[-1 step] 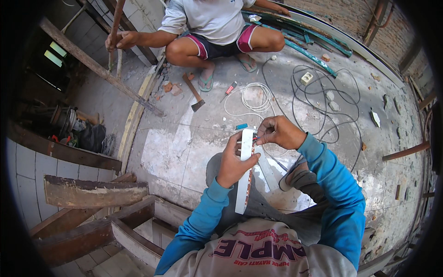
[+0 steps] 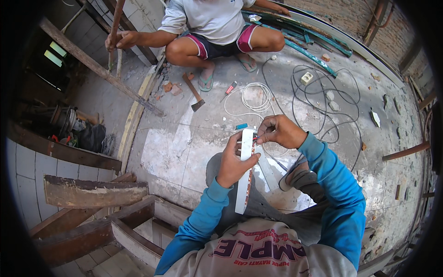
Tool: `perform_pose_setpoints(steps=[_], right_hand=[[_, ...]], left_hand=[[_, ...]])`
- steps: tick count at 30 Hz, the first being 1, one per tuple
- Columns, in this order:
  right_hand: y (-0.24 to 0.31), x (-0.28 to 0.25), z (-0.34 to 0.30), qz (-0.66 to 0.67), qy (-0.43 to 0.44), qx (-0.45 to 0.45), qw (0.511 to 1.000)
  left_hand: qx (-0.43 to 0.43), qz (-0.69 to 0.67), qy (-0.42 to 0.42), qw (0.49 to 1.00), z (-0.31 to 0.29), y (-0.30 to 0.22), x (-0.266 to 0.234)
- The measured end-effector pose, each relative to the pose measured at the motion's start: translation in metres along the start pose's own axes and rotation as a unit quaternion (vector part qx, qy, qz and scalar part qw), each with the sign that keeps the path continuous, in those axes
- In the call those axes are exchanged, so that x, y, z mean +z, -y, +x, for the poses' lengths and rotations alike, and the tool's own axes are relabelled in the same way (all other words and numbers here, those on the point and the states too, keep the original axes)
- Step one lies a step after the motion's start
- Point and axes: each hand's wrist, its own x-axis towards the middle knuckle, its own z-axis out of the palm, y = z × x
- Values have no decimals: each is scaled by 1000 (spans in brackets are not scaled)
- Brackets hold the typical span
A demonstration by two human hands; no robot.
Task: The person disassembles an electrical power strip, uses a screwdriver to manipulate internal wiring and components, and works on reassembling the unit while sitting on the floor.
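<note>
My left hand (image 2: 233, 161) is closed around a long white power strip (image 2: 242, 184), thumb across its middle. One long side of the strip is uncovered and shows a row of copper-coloured contacts. At the far end, the fingers of my right hand (image 2: 280, 132) pinch thin wires (image 2: 255, 138), red and dark; their tips are partly hidden. Beside the strip, near my right leg, lies a long pale flat piece (image 2: 266, 171). Just beyond my hands a small teal object (image 2: 241, 126) rests on the floor.
Another person (image 2: 210, 27) squats opposite, one hand on a wooden pole. Between us lie a hatchet (image 2: 193, 93), a red-handled screwdriver (image 2: 230, 87), a coiled white cable (image 2: 254, 99), and a black cord (image 2: 330, 121) by a white socket (image 2: 306, 78). Wooden frames (image 2: 134, 235) stand at lower left.
The fingers of my right hand have shifted very slightly at the wires. The power strip and my left hand look unmoved.
</note>
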Motion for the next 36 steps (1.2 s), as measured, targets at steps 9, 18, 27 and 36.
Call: perform_pose_setpoints(steps=[9,18,27,36], right_hand=[[21,11,-9,-347,-139,-237,897],[8,14,-13,-403,-174,-323,838],[9,11,-12,-305,-147,-252,907],[32,11,-17,-159,-105,-142,971]], left_hand=[[11,14,-30,999,1,0,-2],[-2,-64,-10,998,2,-8,0],[-27,-129,-1,991,5,-8,1],[-130,-269,40,954,3,-17,-15]])
